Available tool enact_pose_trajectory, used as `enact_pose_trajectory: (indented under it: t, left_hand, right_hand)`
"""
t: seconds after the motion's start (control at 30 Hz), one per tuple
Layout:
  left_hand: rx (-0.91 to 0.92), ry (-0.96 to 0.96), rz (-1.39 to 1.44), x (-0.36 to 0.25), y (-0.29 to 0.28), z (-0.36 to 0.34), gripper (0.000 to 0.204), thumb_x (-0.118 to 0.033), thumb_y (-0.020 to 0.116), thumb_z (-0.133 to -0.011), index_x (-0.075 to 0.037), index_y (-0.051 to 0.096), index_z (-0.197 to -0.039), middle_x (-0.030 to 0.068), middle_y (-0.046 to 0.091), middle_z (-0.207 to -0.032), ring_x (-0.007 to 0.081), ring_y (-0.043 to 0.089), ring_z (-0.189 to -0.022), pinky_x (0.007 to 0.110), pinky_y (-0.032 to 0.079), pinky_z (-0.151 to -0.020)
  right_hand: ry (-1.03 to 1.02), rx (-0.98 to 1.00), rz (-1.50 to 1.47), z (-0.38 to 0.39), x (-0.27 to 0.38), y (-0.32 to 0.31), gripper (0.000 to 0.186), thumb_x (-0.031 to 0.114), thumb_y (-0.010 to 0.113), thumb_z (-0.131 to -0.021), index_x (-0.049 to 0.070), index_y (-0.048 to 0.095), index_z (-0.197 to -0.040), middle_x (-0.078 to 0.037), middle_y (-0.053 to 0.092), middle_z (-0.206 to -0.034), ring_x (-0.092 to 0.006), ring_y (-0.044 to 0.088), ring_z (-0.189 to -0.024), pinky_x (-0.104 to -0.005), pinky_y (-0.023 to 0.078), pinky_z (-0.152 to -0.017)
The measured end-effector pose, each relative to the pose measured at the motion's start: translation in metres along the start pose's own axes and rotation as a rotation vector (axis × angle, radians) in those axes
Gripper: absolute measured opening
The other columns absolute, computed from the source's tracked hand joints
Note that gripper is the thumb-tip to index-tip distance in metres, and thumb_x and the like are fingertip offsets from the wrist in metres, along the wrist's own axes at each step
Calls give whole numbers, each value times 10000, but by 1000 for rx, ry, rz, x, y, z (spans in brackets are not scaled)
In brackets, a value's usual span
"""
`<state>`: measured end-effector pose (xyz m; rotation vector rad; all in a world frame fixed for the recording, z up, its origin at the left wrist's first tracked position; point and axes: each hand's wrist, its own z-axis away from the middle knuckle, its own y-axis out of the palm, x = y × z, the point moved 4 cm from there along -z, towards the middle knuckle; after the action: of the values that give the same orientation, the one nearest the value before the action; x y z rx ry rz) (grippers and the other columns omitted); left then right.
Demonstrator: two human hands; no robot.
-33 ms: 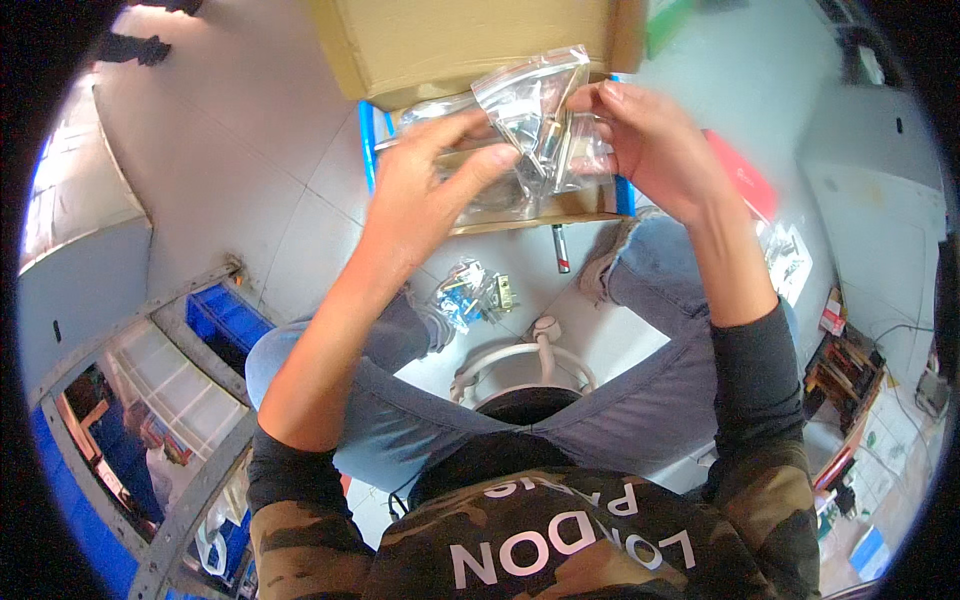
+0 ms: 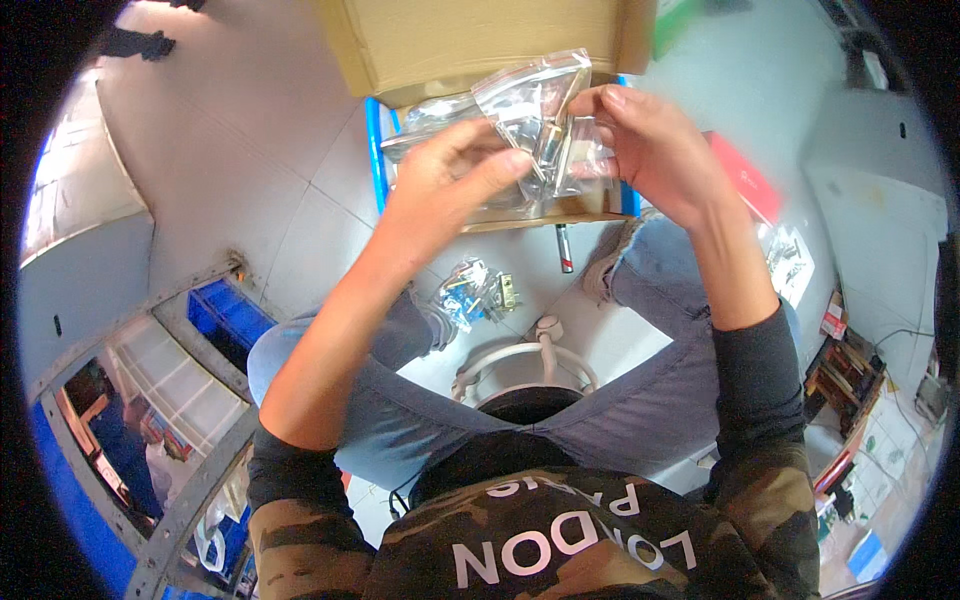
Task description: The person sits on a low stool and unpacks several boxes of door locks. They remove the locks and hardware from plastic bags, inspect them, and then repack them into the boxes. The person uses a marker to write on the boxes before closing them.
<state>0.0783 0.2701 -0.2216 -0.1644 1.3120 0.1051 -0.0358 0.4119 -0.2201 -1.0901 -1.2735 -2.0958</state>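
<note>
A clear zip bag with long thin metal pieces and a brass-coloured fitting inside is held up between my hands, over an open cardboard box. My left hand grips its left side, the thumb across the front and the fingertips partly hidden. On the other side, my right hand pinches the bag's right edge, fingers curled. More clear plastic and a grey part lie in the box beneath, partly covered by my hands.
Small bagged hardware and a red-and-black cylinder lie on the floor near my feet. A red flat box sits to the right, with another bag of parts nearby. A metal-framed rack stands at left, and a white stool ring below me.
My left hand has shifted slightly right, its thumb moving further over the bag. The bag and my right hand stay almost where they were.
</note>
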Motion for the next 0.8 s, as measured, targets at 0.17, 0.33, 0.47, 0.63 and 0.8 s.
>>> enact_pose_trajectory:
  t: [0.17,0.33,0.47,0.63,0.8]
  left_hand:
    - [-24,-162,473,8,14,10,287,-123,592,-784,44,510,-1004,107,578,-904,140,578,-784,269,522,-651]
    - [-36,-166,576,11,10,13,279,-87,604,-767,36,506,-997,115,581,-897,164,591,-754,271,530,-655]
    - [-38,-153,526,14,14,13,292,-112,611,-771,37,506,-1000,119,583,-911,166,593,-764,265,526,-654]
    - [27,-227,530,24,23,17,309,-137,583,-791,-7,507,-1061,83,593,-934,169,603,-787,285,525,-671]
    - [233,-510,425,45,44,38,440,-170,597,-782,-44,425,-1166,87,566,-998,200,590,-850,343,516,-708]
  right_hand:
    - [23,-45,-95,-3,-12,10,284,210,564,-819,60,516,-1056,-55,566,-1024,-133,566,-884,-314,494,-749]
    - [15,-159,37,-2,-14,11,304,168,623,-777,54,518,-1039,-54,575,-963,-112,563,-825,-294,487,-729]
    - [14,-100,159,-2,-25,21,265,156,638,-759,47,551,-985,-28,593,-864,-96,563,-784,-237,457,-714]
    - [88,-185,255,0,-32,12,193,123,640,-734,57,581,-906,0,585,-775,-74,548,-692,-196,437,-623]
    - [388,159,501,13,-43,7,258,85,600,-726,27,547,-971,8,574,-824,-49,524,-706,-192,429,-610]
